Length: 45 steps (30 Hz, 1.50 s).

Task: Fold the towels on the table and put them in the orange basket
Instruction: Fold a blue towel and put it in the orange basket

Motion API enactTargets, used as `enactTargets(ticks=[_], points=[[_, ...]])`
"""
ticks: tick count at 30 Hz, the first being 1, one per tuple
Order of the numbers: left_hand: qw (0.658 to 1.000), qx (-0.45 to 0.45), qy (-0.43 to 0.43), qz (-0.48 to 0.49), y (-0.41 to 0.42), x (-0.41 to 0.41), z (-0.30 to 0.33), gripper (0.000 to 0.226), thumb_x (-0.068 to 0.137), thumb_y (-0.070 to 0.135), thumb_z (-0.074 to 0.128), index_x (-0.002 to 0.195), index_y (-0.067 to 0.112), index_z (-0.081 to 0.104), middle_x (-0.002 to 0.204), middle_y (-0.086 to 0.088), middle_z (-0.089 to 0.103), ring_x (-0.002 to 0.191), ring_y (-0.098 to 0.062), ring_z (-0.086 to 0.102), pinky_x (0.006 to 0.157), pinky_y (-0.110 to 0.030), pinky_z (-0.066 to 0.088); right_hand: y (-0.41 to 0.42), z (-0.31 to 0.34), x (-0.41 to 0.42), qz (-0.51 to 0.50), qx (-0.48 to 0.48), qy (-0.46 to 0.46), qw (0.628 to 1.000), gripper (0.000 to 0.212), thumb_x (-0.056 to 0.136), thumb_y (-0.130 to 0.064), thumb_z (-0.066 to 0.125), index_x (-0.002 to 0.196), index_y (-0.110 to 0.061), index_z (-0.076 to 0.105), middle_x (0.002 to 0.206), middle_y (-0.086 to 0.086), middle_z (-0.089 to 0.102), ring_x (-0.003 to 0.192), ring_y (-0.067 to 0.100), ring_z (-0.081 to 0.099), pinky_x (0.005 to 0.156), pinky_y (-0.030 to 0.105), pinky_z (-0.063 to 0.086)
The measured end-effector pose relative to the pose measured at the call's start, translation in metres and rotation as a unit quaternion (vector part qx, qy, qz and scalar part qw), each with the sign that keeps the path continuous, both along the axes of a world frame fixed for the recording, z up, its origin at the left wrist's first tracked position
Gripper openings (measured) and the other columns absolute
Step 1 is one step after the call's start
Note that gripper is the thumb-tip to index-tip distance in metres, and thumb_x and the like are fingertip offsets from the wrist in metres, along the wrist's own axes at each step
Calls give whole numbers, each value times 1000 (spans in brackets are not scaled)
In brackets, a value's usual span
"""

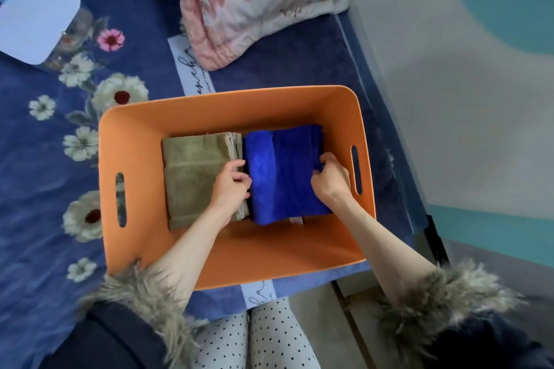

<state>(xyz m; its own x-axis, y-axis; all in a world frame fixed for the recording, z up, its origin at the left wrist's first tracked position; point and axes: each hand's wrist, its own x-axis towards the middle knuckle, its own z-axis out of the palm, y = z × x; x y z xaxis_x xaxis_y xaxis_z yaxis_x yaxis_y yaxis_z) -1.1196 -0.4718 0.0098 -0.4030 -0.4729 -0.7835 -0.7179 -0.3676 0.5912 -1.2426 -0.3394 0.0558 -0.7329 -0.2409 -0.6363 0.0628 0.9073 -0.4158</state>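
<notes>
Both hands in the orange basket [192, 117]: left hand [230, 186] & right hand [329, 178] each grip an edge of the folded blue towel [281, 177], fingers curled, olive towel [192, 177] alongside, touching.

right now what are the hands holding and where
Both grip the blue towel in the basket: left hand its left edge, right hand its right edge.

basket [233, 255]: smooth matt plastic | towels [192, 177]: soft terry cloth
</notes>
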Motion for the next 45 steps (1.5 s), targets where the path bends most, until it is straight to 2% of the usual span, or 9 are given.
enactTargets(ticks=[5,7,10,15,21,27,34,40,45], points=[[953,-220,47,-202,9,7,6,55,87,4,59,137,12,40,132,-13,43,117,-25,49,101,-30,37,2,3,13,79,39,22,996,65,90,-6,52,146,-7,18,149,16,27,135,31,33,109,35,33],[867,-324,67,-373,16,7,10,69,86,16,63,145,16,29,151,-13,23,139,-30,24,112,-36,24,6,7,19,233,89,37,968,83,85,-9,61,149,-8,7,156,14,8,143,29,14,114,32,22],[726,-392,0,-566,21,1,3,103,79,51,64,149,24,-6,154,-11,-24,141,-32,-22,115,-50,-4,3,-4,18,457,213,104,857,102,84,-33,64,147,-5,-11,155,18,-14,144,32,-12,117,39,1],[628,-425,-66,-649,6,-11,-32,126,64,79,55,140,24,-29,142,-13,-40,135,-31,-34,108,-54,-17,-7,-48,-1,528,348,154,760,114,83,-43,62,141,-5,-28,149,25,-28,140,37,-22,113,48,-14],[636,-410,-68,-650,0,-16,-55,127,60,84,51,137,26,-32,145,-9,-38,133,-27,-36,110,-53,-18,-5,-73,-10,532,343,133,763,135,71,-58,69,132,-5,-39,146,27,-32,138,41,-23,108,46,-20],[640,-353,-78,-678,-6,-25,-45,128,61,82,54,142,26,-27,148,-8,-38,135,-28,-35,108,-49,-21,-8,-69,-12,536,323,130,769,130,73,-56,69,140,-6,-30,147,27,-29,139,41,-23,110,46,-17],[696,-345,-47,-628,-3,-8,20,87,86,64,44,150,30,-6,156,-7,-20,141,-28,-25,109,-53,-17,11,-2,19,396,147,87,902,86,90,-40,54,150,-17,-3,157,10,-11,145,25,-11,117,41,-5],[751,-363,23,-551,8,16,99,71,93,57,35,150,32,2,158,-1,-14,142,-20,-23,113,-49,-14,36,90,41,294,52,197,934,70,93,-35,50,150,-16,14,158,9,7,146,25,3,117,42,4],[748,-390,98,-528,30,13,169,85,74,71,2,149,32,3,158,2,-10,143,-17,-19,113,-46,-15,75,159,59,189,76,309,929,65,84,-44,55,140,-16,42,147,14,38,136,34,35,108,58,23]])
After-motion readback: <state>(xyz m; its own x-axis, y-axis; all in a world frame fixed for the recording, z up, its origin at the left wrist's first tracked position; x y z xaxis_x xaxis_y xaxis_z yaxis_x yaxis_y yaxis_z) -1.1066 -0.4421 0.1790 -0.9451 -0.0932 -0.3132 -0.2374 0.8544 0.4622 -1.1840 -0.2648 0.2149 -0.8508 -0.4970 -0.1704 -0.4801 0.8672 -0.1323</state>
